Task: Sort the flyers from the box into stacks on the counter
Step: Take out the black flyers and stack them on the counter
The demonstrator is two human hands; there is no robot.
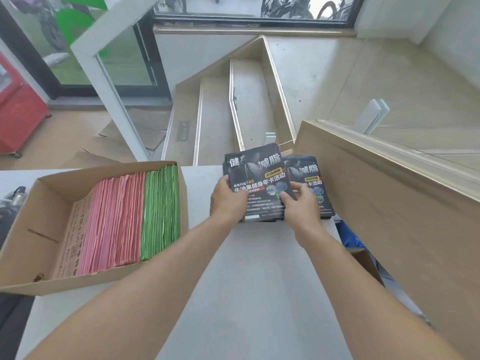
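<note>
- Head view, item 1: counter, pale grey, running from six o'clock up to the frame's centre.
- Item 2: cardboard box, open-topped, at nine o'clock on the counter's left part.
- Item 3: pink flyers, standing on edge inside the box, a thick block in its middle; the left end of the box is bare cardboard.
- Item 4: green flyers, standing on edge, touching the pink block on its right and pressed against the box's right wall.
- Item 5: black flyers, a bundle with white and yellow print, just past centre toward one o'clock, held at the counter's far edge.
- Item 6: second stack of black flyers, just beside the held bundle at its three o'clock, partly overlapped by it, lying on the counter.
- Item 7: left hand, gripping the bundle's left edge, thumb on the printed face, fingers curled behind.
- Item 8: right hand, gripping the bundle's lower right edge, thumb on top, grip narrow on the paper.
- Item 9: wooden partition, at three o'clock, beside the counter.
- Item 10: stair steps, at twelve o'clock beyond the counter.
- Item 11: red cabinet, at ten o'clock on the floor.
</note>
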